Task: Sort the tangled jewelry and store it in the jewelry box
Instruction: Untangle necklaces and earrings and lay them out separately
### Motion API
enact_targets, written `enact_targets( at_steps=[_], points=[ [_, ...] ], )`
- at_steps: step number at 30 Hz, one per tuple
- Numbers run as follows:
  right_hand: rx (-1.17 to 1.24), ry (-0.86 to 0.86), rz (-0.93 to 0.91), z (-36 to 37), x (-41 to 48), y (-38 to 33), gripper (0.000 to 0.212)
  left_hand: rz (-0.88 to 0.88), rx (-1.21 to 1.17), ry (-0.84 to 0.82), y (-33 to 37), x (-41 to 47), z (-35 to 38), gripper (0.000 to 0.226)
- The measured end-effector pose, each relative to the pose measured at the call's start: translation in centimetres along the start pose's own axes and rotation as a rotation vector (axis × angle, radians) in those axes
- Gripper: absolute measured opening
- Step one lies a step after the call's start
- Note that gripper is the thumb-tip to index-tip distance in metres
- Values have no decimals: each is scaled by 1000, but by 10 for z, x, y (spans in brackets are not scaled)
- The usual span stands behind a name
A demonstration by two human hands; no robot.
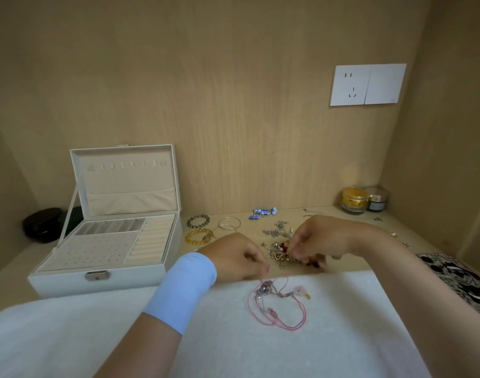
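Note:
A white jewelry box (70, 279) stands open at the left, lid up, its trays bare. A tangle of pink cords with beads and a pale charm (277, 304) lies on the white cloth. My left hand (236, 260), with a blue wristband, pinches the top of that tangle. My right hand (320, 241) pinches at a heap of small earrings and charms (279, 253) on the wooden shelf. Behind lie a yellow bead bracelet (196, 237), a dark bead bracelet (198, 221), thin metal bangles (229, 223) and blue bead earrings (262, 213).
Two small cosmetic jars (354, 199) stand in the back right corner. A dark round object (41, 225) sits behind the box at the left. A white cloth (97, 336) covers the near surface. A wall socket (367, 84) is on the back panel. Patterned fabric (459, 279) lies at the right.

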State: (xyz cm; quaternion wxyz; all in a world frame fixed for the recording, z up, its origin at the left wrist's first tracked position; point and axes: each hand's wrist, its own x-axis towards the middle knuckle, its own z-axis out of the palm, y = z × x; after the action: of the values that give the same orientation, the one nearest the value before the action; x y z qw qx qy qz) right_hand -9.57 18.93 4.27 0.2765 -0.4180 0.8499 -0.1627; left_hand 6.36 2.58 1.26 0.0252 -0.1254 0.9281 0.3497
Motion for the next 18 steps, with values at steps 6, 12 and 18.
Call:
enact_targets(
  at_steps=[6,12,18],
  points=[
    [-137,152,153,-10,6,30,12,-26,176,106,8,45,4,16],
    [-86,66,207,-1,30,43,26,-44,328,6,9,83,21,40],
    [42,150,124,-2,60,42,26,-41,286,37,1,111,12,21]
  ],
)
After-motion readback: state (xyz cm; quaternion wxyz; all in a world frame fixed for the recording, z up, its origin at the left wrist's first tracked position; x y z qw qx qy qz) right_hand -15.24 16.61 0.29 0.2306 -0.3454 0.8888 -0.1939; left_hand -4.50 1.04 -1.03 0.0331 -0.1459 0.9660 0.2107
